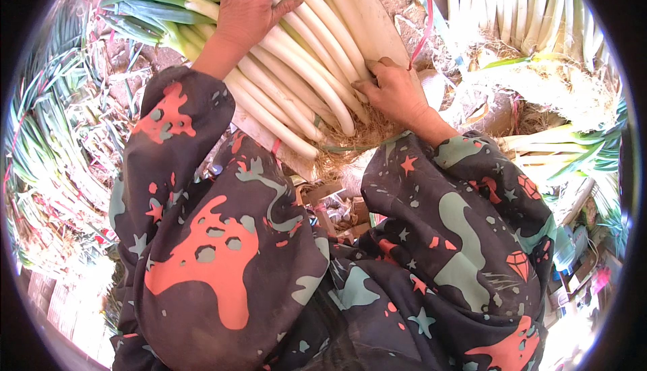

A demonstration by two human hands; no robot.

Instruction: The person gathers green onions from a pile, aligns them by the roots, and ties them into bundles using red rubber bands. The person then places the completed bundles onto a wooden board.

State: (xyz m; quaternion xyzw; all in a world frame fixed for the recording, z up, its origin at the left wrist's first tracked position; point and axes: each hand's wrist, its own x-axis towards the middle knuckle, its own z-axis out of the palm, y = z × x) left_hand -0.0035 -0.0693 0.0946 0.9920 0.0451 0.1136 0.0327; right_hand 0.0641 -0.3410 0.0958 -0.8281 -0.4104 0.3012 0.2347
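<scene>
Long green onions [288, 60] with thick white stalks lie side by side on a pale board [381, 22] in front of my knees. Their green leaves point to the upper left, and their tangled roots [374, 131] gather at the lower right. My left hand [252, 9] lies palm down across the stalks near the leaves, fingers spread. At the root end, my right hand [391, 90] has its thumb and curled fingers around the end of a white stalk. A red tie [276, 146] crosses the board's near edge, partly hidden by the onions.
More green onions [55, 133] are heaped at the left. A row of white-stalked onions [515, 9] lies at the upper right, with another bunch [551, 151] below it. A red strap [423, 32] hangs beside the board. Between my knees is a box of scraps [338, 209].
</scene>
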